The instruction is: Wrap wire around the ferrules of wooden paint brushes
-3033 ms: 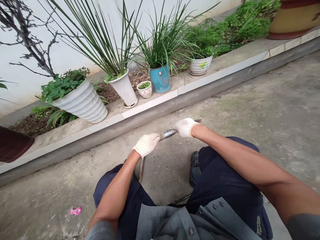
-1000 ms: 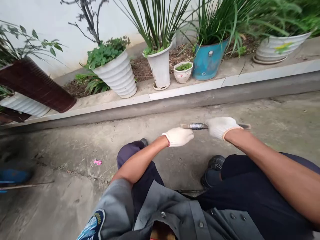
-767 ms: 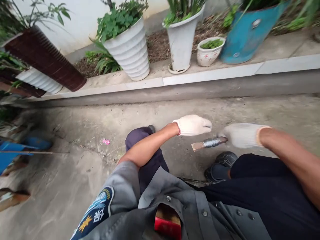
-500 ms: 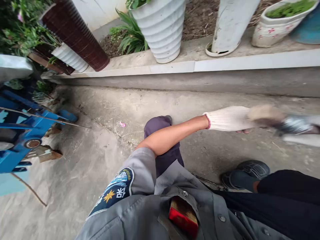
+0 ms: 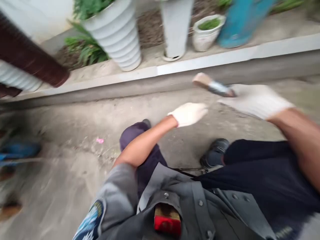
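Observation:
My right hand, in a white knit glove, is closed round the dark handle of a paintbrush. The brush's pale bristles point up and left, and its metal band shows between bristles and handle. To the left, my left hand, gloved in white with a red cuff edge, hangs over the concrete floor near my knee. Its fingers look bunched and are blurred, so whether they hold anything is hidden. A gap separates this hand from the brush.
Along a low ledge stand a ribbed white planter, a narrow white pot, a small white pot and a blue container. A tall brown planter leans at left. Pink litter lies on the concrete floor.
The view has swung right. My right hand has come into view with the brush, whose bristles have moved up and away from my left hand. The left hand has come nearer my body.

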Demonstrator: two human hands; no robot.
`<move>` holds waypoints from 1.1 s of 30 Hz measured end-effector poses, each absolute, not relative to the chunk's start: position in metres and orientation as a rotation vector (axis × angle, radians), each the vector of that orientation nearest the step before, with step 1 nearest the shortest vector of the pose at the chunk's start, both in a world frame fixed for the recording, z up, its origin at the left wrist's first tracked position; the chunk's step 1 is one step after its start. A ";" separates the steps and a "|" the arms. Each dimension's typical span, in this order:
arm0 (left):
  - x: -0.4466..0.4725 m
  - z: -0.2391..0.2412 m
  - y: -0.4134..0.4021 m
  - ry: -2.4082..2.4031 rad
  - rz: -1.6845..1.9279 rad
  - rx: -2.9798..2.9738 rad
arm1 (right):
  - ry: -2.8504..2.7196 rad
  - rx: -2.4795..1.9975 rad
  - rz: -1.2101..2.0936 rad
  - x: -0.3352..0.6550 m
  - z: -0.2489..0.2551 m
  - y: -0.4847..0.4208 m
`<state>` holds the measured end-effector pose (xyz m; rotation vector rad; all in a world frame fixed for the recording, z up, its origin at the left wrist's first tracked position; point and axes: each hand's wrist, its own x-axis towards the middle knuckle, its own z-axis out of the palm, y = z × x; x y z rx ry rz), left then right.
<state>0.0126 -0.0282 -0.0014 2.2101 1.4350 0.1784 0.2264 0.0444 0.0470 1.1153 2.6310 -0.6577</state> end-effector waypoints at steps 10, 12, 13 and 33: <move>0.005 0.037 0.004 1.497 0.228 2.086 | 2.717 1.547 -0.448 0.205 0.070 0.089; 0.006 0.042 0.009 1.492 0.220 2.102 | 2.704 1.622 -0.409 0.199 0.067 0.097; 0.007 0.043 0.013 1.495 0.212 2.100 | 2.696 1.658 -0.406 0.196 0.065 0.101; 0.017 0.013 0.058 1.508 0.068 2.361 | 2.493 1.309 -0.167 0.195 -0.011 0.130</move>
